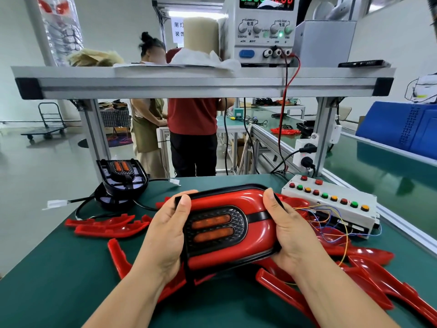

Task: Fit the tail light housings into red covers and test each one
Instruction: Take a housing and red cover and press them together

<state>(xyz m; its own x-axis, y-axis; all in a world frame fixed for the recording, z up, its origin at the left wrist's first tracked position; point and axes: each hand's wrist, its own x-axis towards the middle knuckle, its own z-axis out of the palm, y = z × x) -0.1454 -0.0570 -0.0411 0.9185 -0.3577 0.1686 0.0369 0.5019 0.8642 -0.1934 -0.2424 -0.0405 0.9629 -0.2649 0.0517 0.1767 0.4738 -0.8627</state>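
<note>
- A red cover is held over the green bench by both hands; its face is turned up toward the camera.
- A black housing with two orange bars is seen set in the middle of the cover; a black rim is seen round the cover's edge.
- The left end of the cover is gripped by the left hand; the thumb is laid on the front near the top, and the fingers are curled round behind.
- The right end is gripped by the right hand; the thumb is pressed on the front edge, and the fingers are tucked behind, out of sight.
- More red covers are spread on the bench; some lie to the left, and a pile lies under and to the right of the hands.
- Two more black housings are stacked at the back left of the bench; black cables with white plugs are run out from them.
- A white button box is set at the back right; red, green and orange buttons are lined up on it; thin coloured wires are trailed from it toward the cover.
- A power box with lit numbers is placed on the metal shelf above the bench; red and black leads are hung down from it.
- Two people are seen standing behind the bench.
</note>
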